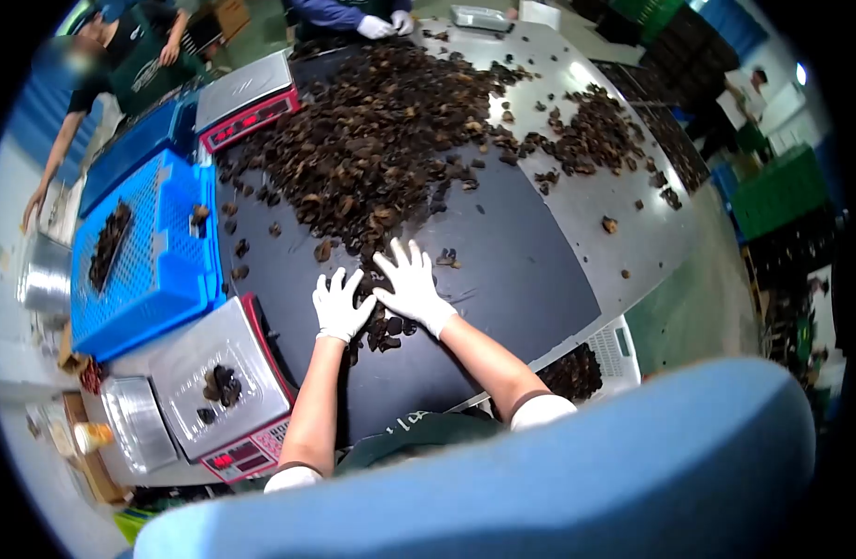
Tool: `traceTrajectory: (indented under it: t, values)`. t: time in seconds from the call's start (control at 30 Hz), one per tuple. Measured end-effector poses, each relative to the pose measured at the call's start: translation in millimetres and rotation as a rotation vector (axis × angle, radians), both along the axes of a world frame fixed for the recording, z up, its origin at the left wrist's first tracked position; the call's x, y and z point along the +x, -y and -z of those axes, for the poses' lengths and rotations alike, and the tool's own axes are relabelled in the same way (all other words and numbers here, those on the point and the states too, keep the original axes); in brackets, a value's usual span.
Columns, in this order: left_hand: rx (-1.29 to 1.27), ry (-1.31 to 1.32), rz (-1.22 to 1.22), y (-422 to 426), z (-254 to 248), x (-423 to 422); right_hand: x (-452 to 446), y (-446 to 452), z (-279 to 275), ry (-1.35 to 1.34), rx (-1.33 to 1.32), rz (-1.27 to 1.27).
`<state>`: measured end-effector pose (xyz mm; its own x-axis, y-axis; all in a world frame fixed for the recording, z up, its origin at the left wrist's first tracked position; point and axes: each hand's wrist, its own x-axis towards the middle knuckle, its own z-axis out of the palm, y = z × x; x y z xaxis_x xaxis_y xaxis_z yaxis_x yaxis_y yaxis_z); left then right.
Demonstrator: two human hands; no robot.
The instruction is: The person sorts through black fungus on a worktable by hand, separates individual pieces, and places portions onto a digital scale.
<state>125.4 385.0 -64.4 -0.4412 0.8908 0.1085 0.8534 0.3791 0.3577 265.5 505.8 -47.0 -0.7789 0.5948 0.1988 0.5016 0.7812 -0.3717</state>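
Note:
My left hand [344,306], in a white glove, rests on the black mat [512,252] with its fingers spread. Beside it, my right hand [411,285], gloved the same way, also has its fingers apart, and the two thumbs nearly meet. Dark, wrinkled pieces that look like wood ear mushrooms [383,333] lie just below and between the hands. Beyond my fingertips, a large heap of the same mushrooms [372,140] spreads over the mat. Neither hand grips anything that I can see.
At left stand a red-edged scale [246,454] bearing a clear tray [193,365], stacked trays [137,427] and a blue basket [171,242]. Another scale [244,93] is farther back. A white basket [623,347] sits below the table's right edge. A co-worker's gloved hands [381,26] are across the table.

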Motion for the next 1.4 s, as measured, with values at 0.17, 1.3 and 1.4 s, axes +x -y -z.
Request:
traceTrajectory:
  t: [0.17,1.3,1.4]
  values:
    - [0.187,0.043,0.087,82.5,-19.8,39.7,59.8,61.0,-24.0,-0.096,0.005,-0.390]
    - [0.207,0.204,-0.151,160.5,-8.5,80.0,-40.7,49.5,7.3,-0.293,-0.210,-0.304]
    - [0.226,0.257,-0.146,164.0,-6.5,78.6,4.4,44.9,-18.8,-0.541,-0.599,-0.036]
